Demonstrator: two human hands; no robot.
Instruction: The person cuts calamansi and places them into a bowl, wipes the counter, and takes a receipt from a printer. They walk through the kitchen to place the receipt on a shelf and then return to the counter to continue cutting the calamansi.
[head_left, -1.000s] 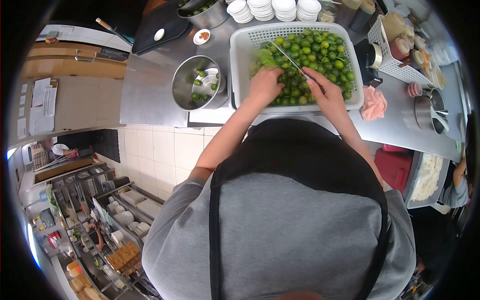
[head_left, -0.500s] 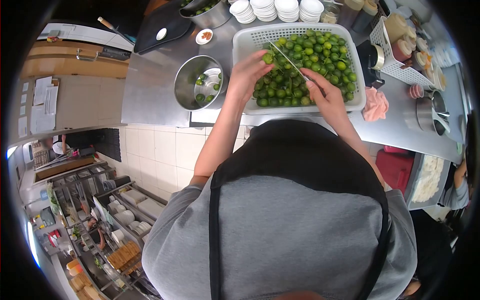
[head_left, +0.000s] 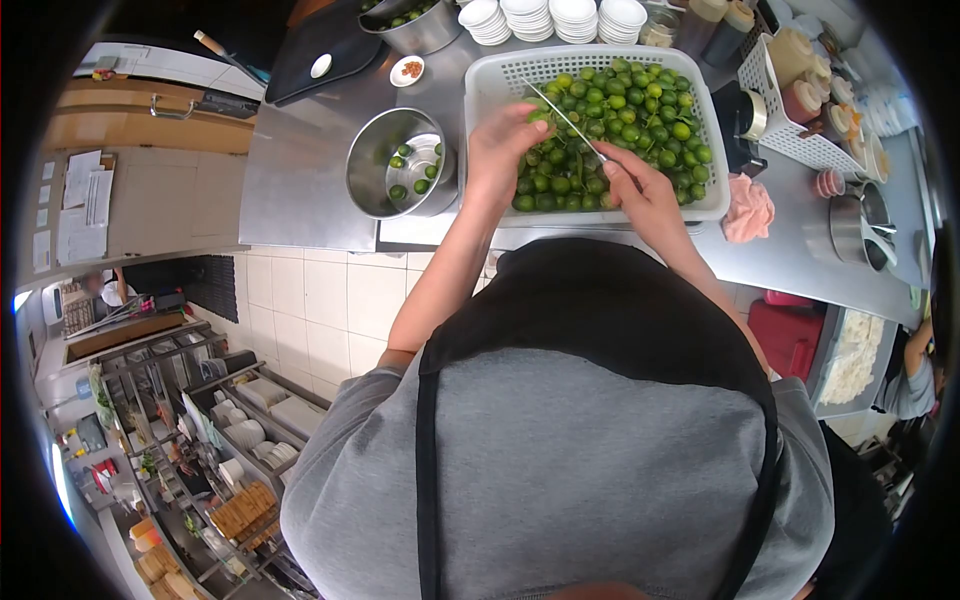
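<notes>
My right hand point(head_left: 640, 193) is closed around the handle of a knife point(head_left: 563, 118). Its thin blade points up and to the left over the white perforated basket point(head_left: 478, 85). Many small green limes point(head_left: 625, 120) fill that basket. My left hand point(head_left: 503, 150) is curled above the basket's left side, by the blade. A lime point(head_left: 537, 113) shows at its fingertips, partly hidden by the thumb and fingers. To the left of my left hand stands a steel pot point(head_left: 357, 185) with several limes point(head_left: 398, 191) at the bottom.
Stacked white bowls point(head_left: 575, 22) and another steel pot point(head_left: 425, 35) stand behind the basket. A small dish point(head_left: 407, 71) sits near a black tray point(head_left: 335, 65). At the right are a pink cloth point(head_left: 748, 208) and a bottle basket point(head_left: 800, 140). Another person's arm point(head_left: 915, 350) shows far right.
My left hand has turned so that its thumb and fingers cover more of the lime. The knife and my right hand have shifted slightly left.
</notes>
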